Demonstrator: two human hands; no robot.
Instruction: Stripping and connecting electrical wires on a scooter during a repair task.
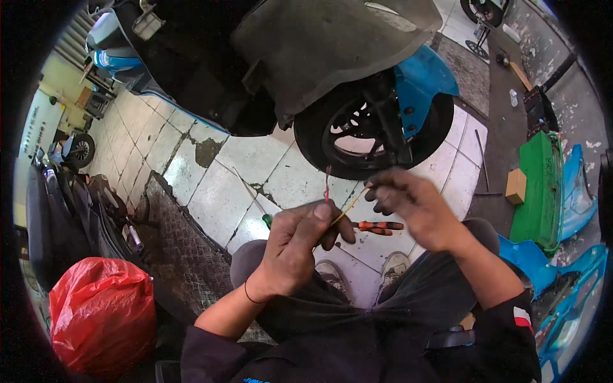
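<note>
My left hand (299,239) is closed, with a thin red wire (327,190) and a thin yellow wire (350,207) pinched between thumb and fingers. The red wire stands up from the grip, and its darker upper end looks frayed. Slanting up to the right, the yellow wire reaches the fingertips of my right hand (415,207). That hand is slightly blurred, with thumb and forefinger together at the wire's end. Below the wires, orange and black plier handles (380,227) show on the floor, their jaws hidden behind my left hand. A green-handled screwdriver (267,219) lies left of it.
Ahead stands a scooter with a black front wheel (373,137) and blue fender (424,86). To the right are a green crate (536,191), a small cardboard box (516,186) and blue body panels (578,198). A red plastic bag (102,313) covers something at left, beside a ridged mat (182,249).
</note>
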